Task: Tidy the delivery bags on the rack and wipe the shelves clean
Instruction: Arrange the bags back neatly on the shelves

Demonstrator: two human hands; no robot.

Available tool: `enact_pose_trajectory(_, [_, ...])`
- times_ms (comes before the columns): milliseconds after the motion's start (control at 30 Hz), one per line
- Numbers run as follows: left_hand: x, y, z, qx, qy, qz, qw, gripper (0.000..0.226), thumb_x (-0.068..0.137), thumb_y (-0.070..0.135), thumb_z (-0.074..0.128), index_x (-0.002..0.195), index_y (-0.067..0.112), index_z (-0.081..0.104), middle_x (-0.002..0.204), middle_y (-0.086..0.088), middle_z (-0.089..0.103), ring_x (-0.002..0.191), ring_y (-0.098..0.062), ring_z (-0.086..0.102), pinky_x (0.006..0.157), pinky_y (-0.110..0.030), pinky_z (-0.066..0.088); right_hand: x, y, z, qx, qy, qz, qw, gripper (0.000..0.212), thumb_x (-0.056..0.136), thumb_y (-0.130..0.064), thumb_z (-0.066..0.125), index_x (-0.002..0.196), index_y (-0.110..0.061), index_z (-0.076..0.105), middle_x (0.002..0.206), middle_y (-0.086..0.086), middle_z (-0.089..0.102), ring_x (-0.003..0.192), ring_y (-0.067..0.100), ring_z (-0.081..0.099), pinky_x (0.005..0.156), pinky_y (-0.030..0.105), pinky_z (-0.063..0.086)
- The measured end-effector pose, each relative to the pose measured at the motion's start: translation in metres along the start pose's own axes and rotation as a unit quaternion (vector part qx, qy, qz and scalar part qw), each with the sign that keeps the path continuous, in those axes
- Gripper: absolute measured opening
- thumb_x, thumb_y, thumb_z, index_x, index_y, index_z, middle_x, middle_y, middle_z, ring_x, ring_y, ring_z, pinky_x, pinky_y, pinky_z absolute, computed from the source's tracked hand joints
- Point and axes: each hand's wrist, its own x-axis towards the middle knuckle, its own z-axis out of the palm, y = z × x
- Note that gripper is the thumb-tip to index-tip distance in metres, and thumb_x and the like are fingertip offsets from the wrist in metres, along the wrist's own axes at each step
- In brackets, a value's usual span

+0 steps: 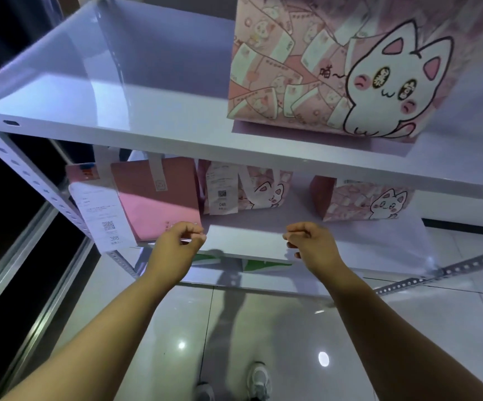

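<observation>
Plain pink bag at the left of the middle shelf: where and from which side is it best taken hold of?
Probably by the pale handle strap at the top of the plain pink bag, reaching in from the open front. The strap stands up free; the receipt hangs loose at its left, and the upper shelf closes off the top.

The left forearm (110, 322) and right forearm (379, 319) reach forward, angled slightly inward. The left hand (180, 241) and right hand (311, 241) sit level and apart, backs up and fingers curled in, each thumb tip against its forefinger, fingertips facing one another
</observation>
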Motion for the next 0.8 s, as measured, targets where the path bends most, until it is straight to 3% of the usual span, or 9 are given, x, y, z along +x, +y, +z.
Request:
enact_pose_trajectory(100, [0.003,0.005,0.012,0.006,0.001,-0.006,1.0,0.005,0.088,0.02,0.062,0.092,0.02,0.065,0.093,0.004,0.066,0.084,-0.019,0.061,0.076,-0.032,0.051,0.007,0.004,-0.009,-0.004,-0.004,0.0,1.0,0.01,0.086,-0.009,0.062,0.086,-0.019,0.062,0.083,0.003,0.066,0.082,0.019,0.063,0.073,0.029,0.049])
enact_pose_trajectory(233, [0.011,0.01,0.025,0.024,0.001,-0.004,1.0,0.015,0.089,0.024,0.061,0.104,0.023,0.062,0.095,0.008,0.065,0.086,-0.013,0.061,0.068,-0.02,0.044,0.021,0.01,-0.014,-0.046,0.009,-0.024,0.999,0.009,0.088,-0.005,0.056,0.089,-0.012,0.061,0.083,0.006,0.063,0.081,0.023,0.06,0.076,0.035,0.05])
enact_pose_trajectory(333, [0.026,0.015,0.034,0.042,0.002,0.008,0.999,0.036,0.09,0.023,0.061,0.125,0.019,0.055,0.112,0.005,0.06,0.096,-0.012,0.058,0.083,-0.023,0.042,0.043,0.017,-0.013,-0.086,0.021,-0.059,0.994,0.017,0.088,0.002,0.049,0.101,0.004,0.06,0.091,0.021,0.061,0.078,0.025,0.054,0.07,0.025,0.048])
enact_pose_trajectory(433, [0.043,0.015,0.047,0.078,0.04,0.036,0.995,0.041,0.09,0.018,0.06,0.129,0.011,0.051,0.123,-0.003,0.054,0.107,-0.018,0.052,0.089,-0.025,0.036,0.071,0.027,-0.01,-0.074,0.033,-0.029,0.996,0.027,0.088,-0.006,0.055,0.115,-0.01,0.059,0.109,0.01,0.063,0.089,0.024,0.06,0.079,0.027,0.052])
enact_pose_trajectory(533, [0.061,0.01,0.064,0.129,0.062,0.013,0.99,0.035,0.091,0.02,0.059,0.12,0.005,0.049,0.115,-0.009,0.048,0.099,-0.024,0.048,0.083,-0.027,0.034,0.101,0.041,-0.007,-0.104,0.021,-0.026,0.994,0.036,0.088,-0.011,0.059,0.123,-0.018,0.052,0.11,-0.001,0.058,0.088,0.013,0.056,0.067,0.014,0.043])
enact_pose_trajectory(600, [0.075,0.006,0.076,0.149,0.063,-0.017,0.987,0.036,0.091,0.021,0.057,0.119,0.001,0.048,0.116,-0.015,0.045,0.091,-0.024,0.045,0.084,-0.031,0.036,0.121,0.049,-0.002,-0.098,0.024,-0.035,0.994,0.044,0.087,-0.005,0.06,0.128,-0.014,0.046,0.115,0.001,0.054,0.091,0.014,0.054,0.074,0.023,0.046])
enact_pose_trajectory(700, [0.095,0.0,0.089,0.141,0.054,-0.055,0.987,0.038,0.093,0.019,0.055,0.125,0.0,0.05,0.122,-0.022,0.047,0.098,-0.035,0.053,0.094,-0.04,0.044,0.151,0.055,0.005,-0.112,0.045,-0.034,0.992,0.059,0.085,-0.003,0.062,0.138,-0.009,0.037,0.122,0.006,0.052,0.099,0.018,0.05,0.09,0.035,0.048])
enact_pose_trajectory(800, [0.106,-0.006,0.098,0.133,0.062,-0.054,0.988,0.038,0.094,0.014,0.05,0.128,-0.001,0.046,0.121,-0.025,0.052,0.095,-0.04,0.055,0.08,-0.033,0.045,0.175,0.057,0.009,-0.235,0.037,-0.049,0.97,0.074,0.085,-0.015,0.065,0.146,-0.011,0.024,0.143,0.009,0.043,0.123,0.026,0.046,0.102,0.045,0.04])
